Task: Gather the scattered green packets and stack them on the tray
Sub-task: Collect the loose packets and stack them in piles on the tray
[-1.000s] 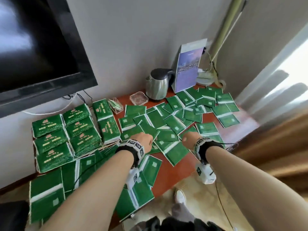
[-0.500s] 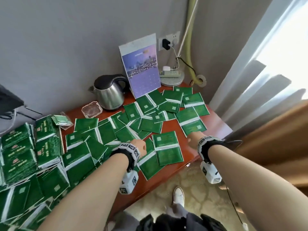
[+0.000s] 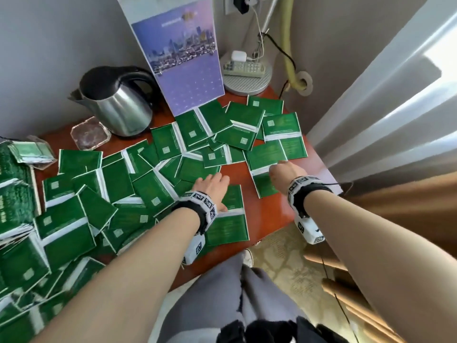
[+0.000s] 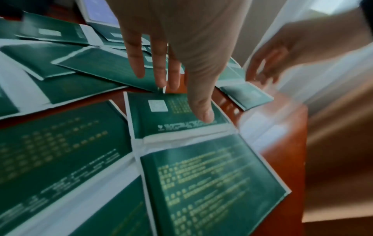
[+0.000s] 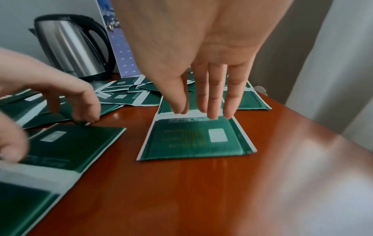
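Note:
Many flat green packets [image 3: 138,184] lie scattered and overlapping on the red-brown table [image 3: 277,219]. Stacked packets [image 3: 14,194] fill the far left edge; the tray under them is hidden. My left hand [image 3: 211,185] is spread over a double packet [image 3: 231,219] near the front edge, and its thumb [image 4: 203,115] touches that packet [image 4: 177,111] while the fingers reach its far rim. My right hand [image 3: 282,170] has straight fingers [image 5: 214,110] pressing on the white seam of another double packet [image 5: 197,140] near the table's right end. Neither hand holds anything.
A steel kettle [image 3: 116,105], a standing purple calendar card [image 3: 183,63] and a glass ashtray [image 3: 90,136] line the back wall. A round base with a remote [image 3: 247,75] fills the back corner. A curtain [image 3: 383,107] hangs just past the table's right edge.
The view swung right and down, sliding the stacks to the left edge. Both hands moved toward the table's right end, uncurled, and came down onto packets.

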`<act>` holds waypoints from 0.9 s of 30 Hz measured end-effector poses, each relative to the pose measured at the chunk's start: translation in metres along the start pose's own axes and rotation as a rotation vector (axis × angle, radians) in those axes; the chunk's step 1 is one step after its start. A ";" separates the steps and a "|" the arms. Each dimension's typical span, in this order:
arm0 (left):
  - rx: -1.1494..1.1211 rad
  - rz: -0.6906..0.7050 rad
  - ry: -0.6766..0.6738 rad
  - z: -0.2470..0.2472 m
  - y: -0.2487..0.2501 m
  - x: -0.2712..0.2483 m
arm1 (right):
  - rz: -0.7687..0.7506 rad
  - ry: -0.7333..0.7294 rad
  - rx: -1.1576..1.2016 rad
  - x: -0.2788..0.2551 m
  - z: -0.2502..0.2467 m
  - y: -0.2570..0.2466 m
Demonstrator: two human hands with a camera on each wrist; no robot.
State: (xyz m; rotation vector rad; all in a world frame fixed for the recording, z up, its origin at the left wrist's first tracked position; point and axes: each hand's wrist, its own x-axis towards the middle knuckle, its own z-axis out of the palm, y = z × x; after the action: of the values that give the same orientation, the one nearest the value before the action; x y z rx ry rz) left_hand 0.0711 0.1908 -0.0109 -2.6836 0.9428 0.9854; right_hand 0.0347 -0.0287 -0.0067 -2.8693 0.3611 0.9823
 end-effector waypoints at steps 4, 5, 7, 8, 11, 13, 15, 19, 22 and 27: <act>0.102 -0.017 0.011 0.011 -0.001 0.018 | -0.078 0.127 -0.063 0.030 -0.022 -0.004; 0.110 -0.018 0.011 0.011 -0.002 0.021 | -0.084 0.148 -0.078 0.037 -0.026 -0.005; 0.108 -0.032 -0.021 0.009 -0.003 0.026 | -0.106 0.160 -0.127 0.050 -0.029 -0.009; 0.104 -0.042 -0.040 0.008 -0.003 0.028 | -0.117 0.154 -0.152 0.056 -0.030 -0.010; 0.095 -0.068 -0.081 0.006 -0.002 0.033 | -0.149 0.116 -0.236 0.073 -0.033 -0.010; 0.091 -0.084 -0.096 0.006 -0.001 0.034 | -0.175 0.101 -0.326 0.082 -0.040 -0.007; 0.106 -0.102 -0.108 0.007 0.000 0.034 | -0.193 0.090 -0.396 0.089 -0.045 -0.005; 0.119 -0.132 -0.097 0.010 0.003 0.029 | -0.222 0.069 -0.409 0.087 -0.044 -0.004; 0.086 -0.150 -0.098 0.006 0.006 0.023 | -0.245 0.081 -0.318 0.077 -0.044 -0.001; -0.010 -0.206 -0.067 -0.001 0.012 0.005 | -0.304 0.170 -0.230 0.045 -0.039 0.010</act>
State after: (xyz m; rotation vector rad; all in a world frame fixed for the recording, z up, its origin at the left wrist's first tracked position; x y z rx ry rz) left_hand 0.0675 0.1786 -0.0123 -2.6704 0.6355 1.0299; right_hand 0.0900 -0.0529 -0.0038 -3.0924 -0.1893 0.7735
